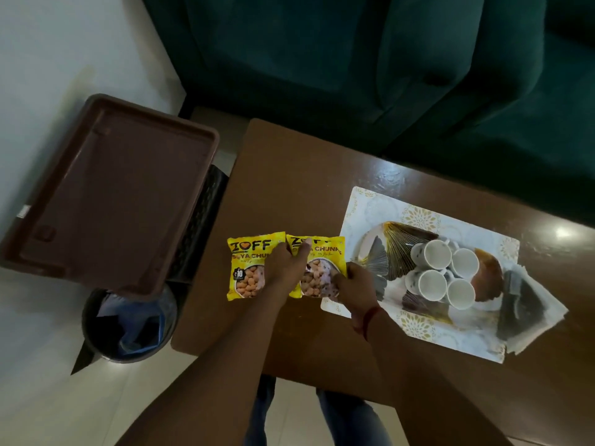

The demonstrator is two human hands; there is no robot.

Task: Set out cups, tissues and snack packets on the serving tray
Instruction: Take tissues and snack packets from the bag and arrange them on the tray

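Observation:
Two yellow snack packets lie side by side on the brown table (289, 175): the left packet (246, 268) and the right packet (322, 268). My left hand (285, 268) rests where the two packets meet, fingers touching both. My right hand (355, 284) grips the right packet at its right edge. To the right, a patterned white serving tray (363, 214) holds several white cups (444, 275) clustered in its middle. A stack of tissues (528, 310) lies on its right end.
A second brown tray (106, 188), with nothing on it, rests tilted over a dark waste bin (125, 326) left of the table. A dark green sofa (386, 59) stands behind the table. Pale floor tiles surround everything.

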